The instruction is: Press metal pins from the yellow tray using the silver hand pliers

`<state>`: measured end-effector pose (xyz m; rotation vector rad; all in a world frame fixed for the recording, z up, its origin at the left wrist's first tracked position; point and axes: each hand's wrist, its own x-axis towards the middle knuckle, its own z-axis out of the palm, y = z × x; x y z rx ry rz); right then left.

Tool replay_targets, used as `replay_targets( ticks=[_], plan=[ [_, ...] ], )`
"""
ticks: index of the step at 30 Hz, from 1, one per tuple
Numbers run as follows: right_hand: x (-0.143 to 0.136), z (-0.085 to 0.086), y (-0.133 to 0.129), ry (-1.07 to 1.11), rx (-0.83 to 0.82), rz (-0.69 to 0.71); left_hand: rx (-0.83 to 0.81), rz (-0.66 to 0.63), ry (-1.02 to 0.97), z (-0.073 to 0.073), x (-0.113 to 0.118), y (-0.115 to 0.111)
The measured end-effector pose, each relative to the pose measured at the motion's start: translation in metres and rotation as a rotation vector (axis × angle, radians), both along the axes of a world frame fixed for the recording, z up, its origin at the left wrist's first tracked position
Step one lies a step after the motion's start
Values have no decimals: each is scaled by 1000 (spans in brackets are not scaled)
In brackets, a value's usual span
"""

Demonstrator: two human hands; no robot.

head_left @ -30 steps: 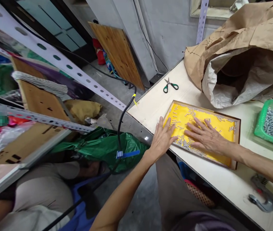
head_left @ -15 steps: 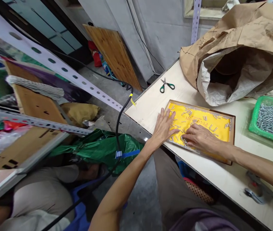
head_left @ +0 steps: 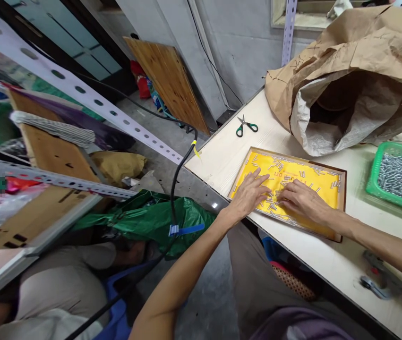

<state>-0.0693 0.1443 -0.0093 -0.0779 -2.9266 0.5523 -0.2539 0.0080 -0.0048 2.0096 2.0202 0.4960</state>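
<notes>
A shallow cardboard tray [head_left: 342, 191] with a yellow lining [head_left: 323, 188] lies on the table, and many small silver metal rods [head_left: 273, 204] are scattered across it. Over the tray's left part, my left hand [head_left: 249, 196] is open, its fingers spread low above the rods. My right hand [head_left: 302, 200] bends its fingers down onto the yellow lining near the tray's middle, beside a loose cluster of rods. Its fingers are curled close together, and whether a rod is between the tips is hidden. Red print on the lining shows between both hands.
Scissors [head_left: 245, 126] with green-black handles lie behind the tray. A large open brown paper sack [head_left: 303, 94] stands at the back right, near a green basket [head_left: 372, 177] full of similar rods. A black cable [head_left: 174, 189] hangs left of the table [head_left: 218, 141]. Another person's leg [head_left: 62, 283] shows lower left.
My left hand has slid toward me and slightly right, uncovering the tray's left edge. My right hand has shifted a little right, and more rods show between the hands.
</notes>
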Motion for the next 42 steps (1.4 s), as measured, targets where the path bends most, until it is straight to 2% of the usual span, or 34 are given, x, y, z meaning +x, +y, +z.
replay_targets(
  ticks=[6,13,15,20,25,28,30,33,38,42],
  plan=[
    [0,3,5,77,-205,-143,27,64,-30,-4,2,5],
    [-20,4,-2,69,-734,-375,209,281,-225,-1,19,2],
    [-25,8,-6,96,-798,-382,229,319,-259,1,26,1],
    [-30,19,-11,178,-687,-340,191,359,-322,11,34,0],
    [-30,19,-10,186,-565,-358,76,530,-614,16,30,7],
    [-27,18,-8,123,-293,-323,75,601,-611,12,24,8],
    [-23,19,-10,-9,-79,-226,125,628,-530,9,21,6],
    [-16,22,-17,-205,80,-80,179,646,-437,6,20,-1],
    [-12,21,-26,-244,81,10,194,585,-439,7,27,-7],
    [-14,14,-18,-163,-66,-85,182,572,-473,9,31,-8]
  ],
)
